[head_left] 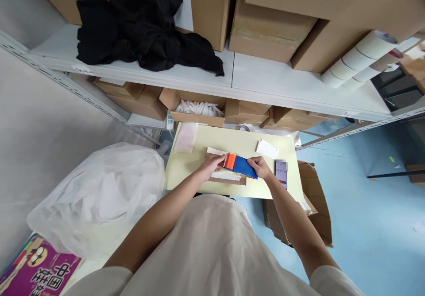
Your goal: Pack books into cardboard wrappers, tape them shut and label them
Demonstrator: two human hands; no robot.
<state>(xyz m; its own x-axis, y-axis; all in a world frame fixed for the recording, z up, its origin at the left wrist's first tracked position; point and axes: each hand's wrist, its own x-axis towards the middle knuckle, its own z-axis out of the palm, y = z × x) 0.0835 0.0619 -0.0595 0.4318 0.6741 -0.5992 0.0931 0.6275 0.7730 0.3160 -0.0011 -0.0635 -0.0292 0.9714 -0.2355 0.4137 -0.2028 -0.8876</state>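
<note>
A flat blue and orange piece, whose exact kind I cannot make out, is held level above the pale yellow table. My left hand is closed on its orange end. At the blue end, my right hand grips the edge with the thumb on top. Beneath the piece lies brown cardboard with white paper on it, partly hidden by the hands. A phone rests to the right of my right hand, and white cards lie just behind it.
A pinkish sheet lies at the table's back left. An open box of white items stands behind, under a shelf holding cartons and black cloth. A big plastic bag fills the left; an open carton stands right.
</note>
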